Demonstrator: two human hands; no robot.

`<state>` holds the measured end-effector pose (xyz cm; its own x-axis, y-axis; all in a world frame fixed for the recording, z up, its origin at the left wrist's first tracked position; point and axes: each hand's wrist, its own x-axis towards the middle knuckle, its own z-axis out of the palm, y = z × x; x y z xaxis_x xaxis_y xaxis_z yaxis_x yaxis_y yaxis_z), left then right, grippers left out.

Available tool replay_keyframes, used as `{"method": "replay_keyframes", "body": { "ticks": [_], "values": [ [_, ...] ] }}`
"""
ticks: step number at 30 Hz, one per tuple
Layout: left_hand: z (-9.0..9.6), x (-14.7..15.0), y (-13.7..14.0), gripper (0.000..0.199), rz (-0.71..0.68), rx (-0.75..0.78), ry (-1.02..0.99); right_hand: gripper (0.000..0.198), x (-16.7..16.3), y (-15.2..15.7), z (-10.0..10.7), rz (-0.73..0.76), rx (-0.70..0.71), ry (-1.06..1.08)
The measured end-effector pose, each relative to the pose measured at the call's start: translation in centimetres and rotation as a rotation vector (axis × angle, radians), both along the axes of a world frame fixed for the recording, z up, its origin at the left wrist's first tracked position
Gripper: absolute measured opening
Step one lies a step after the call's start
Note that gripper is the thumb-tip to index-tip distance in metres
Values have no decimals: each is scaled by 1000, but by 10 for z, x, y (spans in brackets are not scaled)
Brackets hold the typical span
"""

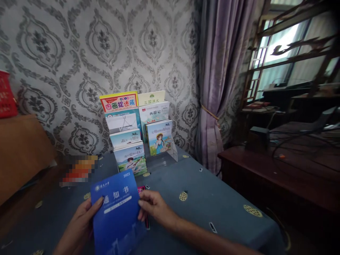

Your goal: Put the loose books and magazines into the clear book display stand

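A blue booklet with white Chinese characters and "2022" on its cover is held up in front of me, tilted slightly. My left hand grips its left edge, thumb on the cover and fingers behind. At the right edge my right hand pinches it between thumb and fingers. Part of a dark pink item shows behind the booklet; most of it is hidden. Beyond stands a clear stepped rack with several upright books, among them a children's book at the front left and another book on the right.
A blue-grey tablecloth with pineapple prints covers the table. On the left are a brown box, a red basket and a blurred orange-red item. Patterned wall and a purple curtain stand behind; a dark red desk with cables is at right.
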<state>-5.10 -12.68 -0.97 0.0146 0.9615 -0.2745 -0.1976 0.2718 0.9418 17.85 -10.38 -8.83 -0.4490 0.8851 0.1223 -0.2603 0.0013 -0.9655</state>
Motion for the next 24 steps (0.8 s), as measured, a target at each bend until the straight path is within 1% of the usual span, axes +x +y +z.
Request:
{"method": "replay_keyframes", "body": {
  "ticks": [3,6,9,12,15,17,20,21,24],
  "values": [
    [1,16,12,61,-71,77,12,59,23,8,18,-45,45,11],
    [2,37,25,59,-194,138,42,52,45,18,30,-160,104,36],
    [2,60,39,55,-326,214,95,48,68,30,36,-274,182,36],
    [1,82,55,51,-390,335,233,45,89,45,35,-344,243,33],
    [5,100,74,42,-371,559,430,44,108,63,37,-421,298,42],
    [13,113,90,38,-338,714,585,44,120,78,46,-487,344,48],
    [37,135,114,33,-281,906,833,45,141,105,70,-564,432,51],
    [46,144,121,31,-236,957,917,44,148,115,79,-580,468,59],
    [73,168,139,24,-113,1038,1129,42,166,144,102,-615,558,92]
  ]
}}
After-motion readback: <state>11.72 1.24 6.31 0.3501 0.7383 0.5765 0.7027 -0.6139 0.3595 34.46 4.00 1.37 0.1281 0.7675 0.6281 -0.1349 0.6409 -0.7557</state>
